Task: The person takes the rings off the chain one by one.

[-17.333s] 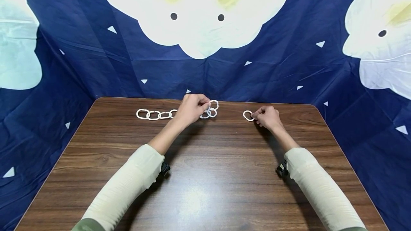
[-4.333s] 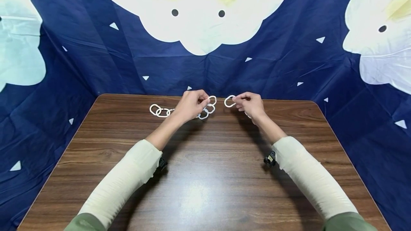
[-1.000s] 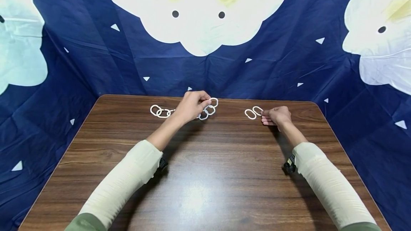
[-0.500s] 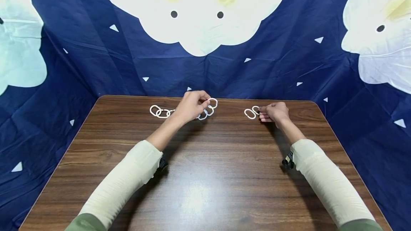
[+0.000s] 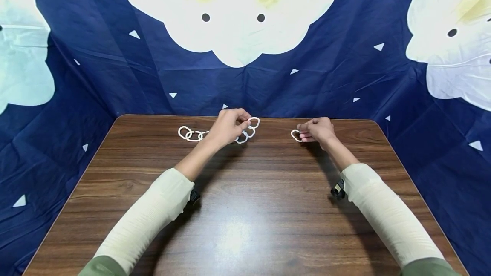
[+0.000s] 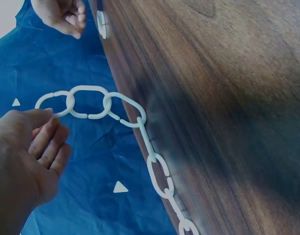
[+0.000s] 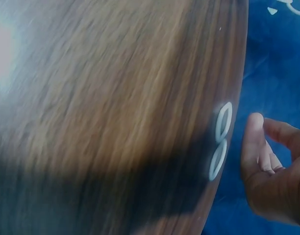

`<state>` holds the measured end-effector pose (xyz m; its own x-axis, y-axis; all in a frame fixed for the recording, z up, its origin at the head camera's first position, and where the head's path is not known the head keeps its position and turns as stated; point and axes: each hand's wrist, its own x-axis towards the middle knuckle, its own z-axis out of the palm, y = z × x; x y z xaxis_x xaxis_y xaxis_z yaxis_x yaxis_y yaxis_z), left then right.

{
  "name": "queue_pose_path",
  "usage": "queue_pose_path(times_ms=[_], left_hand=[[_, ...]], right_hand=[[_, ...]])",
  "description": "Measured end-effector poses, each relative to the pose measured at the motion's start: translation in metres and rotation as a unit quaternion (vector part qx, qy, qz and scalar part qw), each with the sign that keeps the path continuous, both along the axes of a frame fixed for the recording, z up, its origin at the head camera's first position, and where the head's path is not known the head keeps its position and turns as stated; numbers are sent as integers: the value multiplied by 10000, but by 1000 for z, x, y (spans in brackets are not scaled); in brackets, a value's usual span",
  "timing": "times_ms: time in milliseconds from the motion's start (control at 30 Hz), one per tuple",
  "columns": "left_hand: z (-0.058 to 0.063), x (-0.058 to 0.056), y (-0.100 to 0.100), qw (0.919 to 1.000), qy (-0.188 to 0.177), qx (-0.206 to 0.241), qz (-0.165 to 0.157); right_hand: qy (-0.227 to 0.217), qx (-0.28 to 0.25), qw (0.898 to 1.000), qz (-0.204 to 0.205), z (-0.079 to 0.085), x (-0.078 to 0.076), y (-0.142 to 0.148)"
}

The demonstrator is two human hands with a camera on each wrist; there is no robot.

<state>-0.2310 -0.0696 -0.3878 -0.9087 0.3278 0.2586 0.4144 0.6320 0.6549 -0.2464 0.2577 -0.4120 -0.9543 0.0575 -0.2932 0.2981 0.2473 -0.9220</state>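
My left hand (image 5: 229, 126) pinches the end link (image 6: 60, 93) of a white plastic chain (image 6: 88, 88) between thumb and finger. Several links hang raised from it in the left wrist view; the others lie along the table's far edge. In the head view this hand hides the chain's middle. My right hand (image 5: 316, 131) is in the air with relaxed fingers and nothing visible between them. Beside it in the right wrist view, two loose white links (image 7: 219, 128) lie end to end on the table, apart from the fingers. From the head view only one loose link (image 5: 293, 134) shows.
The wooden table (image 5: 245, 182) ends just beyond both hands. Blue cloth (image 5: 153, 84) with white cloud prints rises behind and at the sides. A black wrist camera (image 5: 338, 189) sits under the right sleeve; another camera (image 5: 194, 196) is under the left.
Earlier the right hand pinched a link near the chain. That link then lay beside the other loose one. Over the last second the right hand left it and moved leftward; the left kept its pinch.
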Motion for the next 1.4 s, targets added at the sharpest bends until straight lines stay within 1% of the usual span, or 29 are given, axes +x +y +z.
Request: queue_pose_path(times_ms=[100,200,333,433,667,867,1000,1133,1267,1400], left_hand=[[0,0,0,9999,-54,100,19],[1,1,0,9998,-35,182,47],[2,1,1,9997,100,215,62],[2,1,1,9995,209,247,49],[1,-1,3,9991,369,228,42],[2,-1,3,9992,347,197,47],[2,-1,3,9994,293,202,41],[2,-1,4,9993,249,281,19],[2,-2,5,9991,246,337,-15],[2,-2,6,9991,250,353,-38]], right_hand=[[78,-51,9998,168,3,0,-9],[179,-214,9991,324,6,-2,-17],[373,-390,9974,468,10,-4,-26],[570,-381,9955,649,12,-4,-31],[1113,-91,9872,1136,20,-6,-39],[1492,330,9777,1440,30,-7,-47],[1750,639,9681,1676,37,-8,-54],[1995,947,9562,1922,45,-9,-62],[2198,1359,9421,2138,51,-9,-69],[2443,1771,9242,2343,54,-9,-75]])
